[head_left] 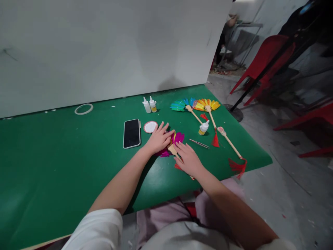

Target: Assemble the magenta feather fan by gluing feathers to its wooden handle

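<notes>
A small feather fan with magenta and yellow petals (179,138) and a wooden handle (172,149) lies flat on the green table, partly under my hands. My left hand (158,139) rests over the fan's left side, fingers stretched out and apart. On the right, my right hand (189,159) lies with spread fingers touching the fan's edge and handle. A red tassel (178,167) shows below my right fingers. Tweezers (199,143) and a glue bottle (203,128) are just right of the fan. A white round lid or dish (150,127) sits beside my left fingertips.
Blue (179,105) and yellow (207,105) feather fans lie at the back right. A bare fan handle (231,143) with a tassel lies near the right edge. Two bottles (149,105), a phone (131,133) and a tape ring (83,109) are further left. A white wall (104,52) stands behind.
</notes>
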Tool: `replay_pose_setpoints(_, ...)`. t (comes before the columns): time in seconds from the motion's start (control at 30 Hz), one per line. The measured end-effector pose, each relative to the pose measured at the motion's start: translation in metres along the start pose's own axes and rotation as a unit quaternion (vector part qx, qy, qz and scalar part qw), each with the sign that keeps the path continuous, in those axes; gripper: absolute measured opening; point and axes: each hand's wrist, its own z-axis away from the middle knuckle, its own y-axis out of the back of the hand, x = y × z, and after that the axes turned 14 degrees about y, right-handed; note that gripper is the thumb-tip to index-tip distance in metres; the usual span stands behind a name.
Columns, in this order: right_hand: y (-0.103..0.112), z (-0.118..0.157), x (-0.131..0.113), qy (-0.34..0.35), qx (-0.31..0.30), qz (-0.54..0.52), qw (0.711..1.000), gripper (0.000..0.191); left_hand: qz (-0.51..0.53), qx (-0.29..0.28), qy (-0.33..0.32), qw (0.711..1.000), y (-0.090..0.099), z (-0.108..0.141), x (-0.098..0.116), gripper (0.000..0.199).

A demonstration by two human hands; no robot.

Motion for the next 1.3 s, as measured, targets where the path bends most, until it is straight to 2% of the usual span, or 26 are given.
replay_pose_setpoints(0.1, -0.001, 0.0, 0.001, 0.002, 0.005, -0.001, 1.0, 0.049, 0.001, 0.023, 0.004, 1.0, 0.002, 0.002, -0.002, 0.037)
replay_pose_setpoints(0.43, -0.003, 0.0, 0.002, 0.007, 0.013, 0.003, 1.0, 0.049, -0.056, 0.048, -0.05, 0.996, -0.002, 0.006, 0.009, 0.037)
replay_pose_setpoints(0.73, -0.003, -0.002, 0.001, 0.009, 0.021, 0.013, 1.0, 0.048, -0.009, 0.005, -0.016, 1.0, -0.006, -0.001, 0.012, 0.036)
replay_pose_setpoints(0.93, -0.002, -0.001, 0.001, 0.005, 0.028, 0.015, 0.999, 0.046, -0.016, 0.059, -0.009, 0.998, -0.004, 0.002, 0.002, 0.035)
replay_pose_setpoints(1.2, 0.0, -0.003, -0.001, 0.0, 0.013, 0.03, 0.999, 0.046, -0.047, 0.077, -0.046, 0.995, -0.005, -0.001, 0.011, 0.033)
replay_pose_setpoints(1.3, -0.001, -0.003, 0.0, 0.008, 0.017, 0.029, 0.999, 0.046, -0.024, 0.056, -0.028, 0.998, -0.006, -0.004, 0.012, 0.034)
